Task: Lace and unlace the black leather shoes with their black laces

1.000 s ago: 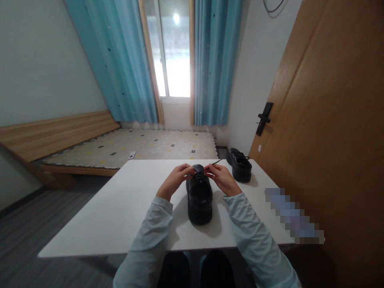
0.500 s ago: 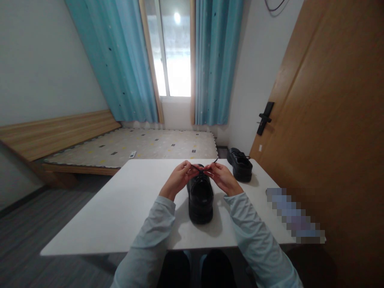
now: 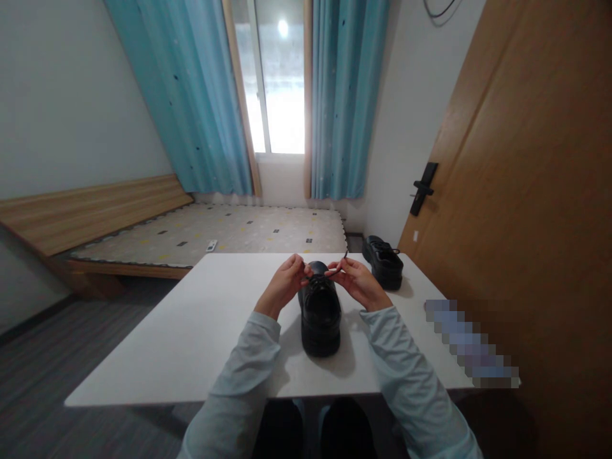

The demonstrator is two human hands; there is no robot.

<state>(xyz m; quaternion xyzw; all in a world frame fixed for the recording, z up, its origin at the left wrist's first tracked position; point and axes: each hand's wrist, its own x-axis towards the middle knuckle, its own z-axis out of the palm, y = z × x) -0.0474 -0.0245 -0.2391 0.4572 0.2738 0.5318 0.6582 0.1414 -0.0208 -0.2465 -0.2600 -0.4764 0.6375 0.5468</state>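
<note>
from where i stand, the fingertips have just drawn a little apart. half a second ago they nearly met over the near shoe (image 3: pixel 321 335), with lace stretched on both sides; now more of its rounded far end shows between them, and the strand by the left hand (image 3: pixel 282 287) is harder to pick out. to me that suggests the laces are being sorted or shifted between fingers rather than pulled tight.

the right hand (image 3: pixel 361 287) has its grip pinched on a dark lace (image 3: pixel 346 254), the tip poking upward. the left grip is bunched beside the laces, though i can't tell whether it is closed on a strand. the near shoe sits upright on the white surface (image 3: pixel 167 344), heel toward the person; it hasn't moved noticeably.

counting up: two hands, two black shoes, the other shoe (image 3: pixel 386 271) being near the far right corner; one surface, one bed (image 3: pixel 239 236) with one small white object (image 3: pixel 211 245) on it, one window (image 3: pixel 282 121), two blue curtains (image 3: pixel 339 95), one door (image 3: pixel 521 159) with one black handle (image 3: pixel 423 189). i can't count whatever lies under the blurred patch.
</note>
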